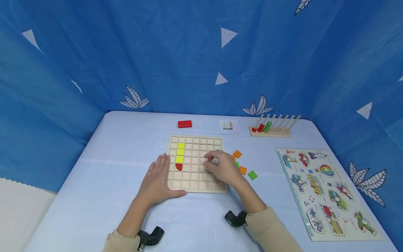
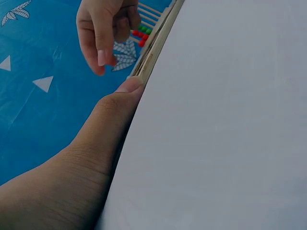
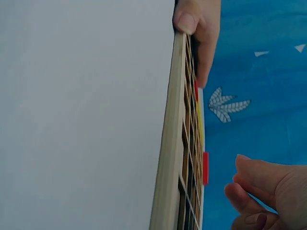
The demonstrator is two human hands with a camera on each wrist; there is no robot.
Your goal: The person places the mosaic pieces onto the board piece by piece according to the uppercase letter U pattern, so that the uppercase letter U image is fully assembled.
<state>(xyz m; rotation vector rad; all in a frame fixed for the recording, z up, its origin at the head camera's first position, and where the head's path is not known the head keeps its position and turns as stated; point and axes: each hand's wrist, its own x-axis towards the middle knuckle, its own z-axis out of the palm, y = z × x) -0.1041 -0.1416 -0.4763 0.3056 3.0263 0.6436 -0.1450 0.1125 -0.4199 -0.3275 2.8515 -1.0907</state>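
A wooden grid board lies on the white table. In one column on its left side sit yellow square tiles, with a red quarter-round tile just below them. My left hand rests against the board, its straight fingers along the left edge and its thumb at the near edge. Above the right half of the board, my right hand pinches a small red piece between thumb and forefinger; the fingers hide most of its shape.
Orange and green tiles lie loose to the right of the board. Behind it are a red block, a pattern card and a peg rack with beads. A picture puzzle board lies at the far right.
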